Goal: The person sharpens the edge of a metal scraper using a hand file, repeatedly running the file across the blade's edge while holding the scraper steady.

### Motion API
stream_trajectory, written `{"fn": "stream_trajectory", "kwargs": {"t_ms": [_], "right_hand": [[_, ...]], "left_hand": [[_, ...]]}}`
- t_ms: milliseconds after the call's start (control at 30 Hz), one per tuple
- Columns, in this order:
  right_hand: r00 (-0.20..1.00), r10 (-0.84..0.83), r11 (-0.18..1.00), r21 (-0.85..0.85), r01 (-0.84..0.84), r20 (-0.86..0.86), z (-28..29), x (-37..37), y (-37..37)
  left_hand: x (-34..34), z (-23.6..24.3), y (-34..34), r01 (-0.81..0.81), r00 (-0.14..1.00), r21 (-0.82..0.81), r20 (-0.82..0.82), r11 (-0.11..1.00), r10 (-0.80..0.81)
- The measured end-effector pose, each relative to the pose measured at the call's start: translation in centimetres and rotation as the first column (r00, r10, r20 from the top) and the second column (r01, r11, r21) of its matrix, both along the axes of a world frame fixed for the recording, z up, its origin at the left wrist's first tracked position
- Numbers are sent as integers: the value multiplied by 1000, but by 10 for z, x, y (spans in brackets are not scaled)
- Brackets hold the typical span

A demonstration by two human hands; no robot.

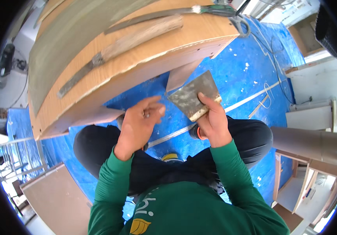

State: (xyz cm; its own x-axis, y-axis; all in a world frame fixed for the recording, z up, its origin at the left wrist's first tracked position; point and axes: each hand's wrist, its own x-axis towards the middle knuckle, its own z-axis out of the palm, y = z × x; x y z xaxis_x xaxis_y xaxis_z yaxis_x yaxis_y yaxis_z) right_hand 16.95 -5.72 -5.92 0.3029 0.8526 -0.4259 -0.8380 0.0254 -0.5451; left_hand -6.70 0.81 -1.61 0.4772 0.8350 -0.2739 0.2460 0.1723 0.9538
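Observation:
My right hand (213, 121) grips a flat grey metal scraper blade (195, 94), its thumb pressed on the upper face. The blade is tilted, with a pale, rust-stained edge near the palm. Just left of the blade, apart from it, is my left hand (139, 123). Its fingers are loosely bent and spread, and no held thing shows. Beyond both hands stands a light wooden bench (137, 58). On it lie a wooden-handled tool with a narrow metal blade (76, 80) and a longer blade with a dark green handle (215, 10).
A curved grey strip (64, 51) lies along the bench top. Scissors (241, 26) rest at its right corner. Blue sheeting (235, 70) covers the floor, crossed by cords. A brown board (59, 192) is at lower left; a wooden cabinet frame (293, 184) and a thick tube (309, 141) are at right.

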Motion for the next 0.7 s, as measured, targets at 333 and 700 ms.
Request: {"fn": "stream_trajectory", "kwargs": {"t_ms": [333,700], "right_hand": [[980,197,944,271,-188,-8,1,-25,-27],[354,6,999,7,-36,935,-1,-20,-55]], "left_hand": [[1,-8,-1,59,986,-131,160,990,-38],[-2,-15,-1,-45,991,-101,119,994,57]]}}
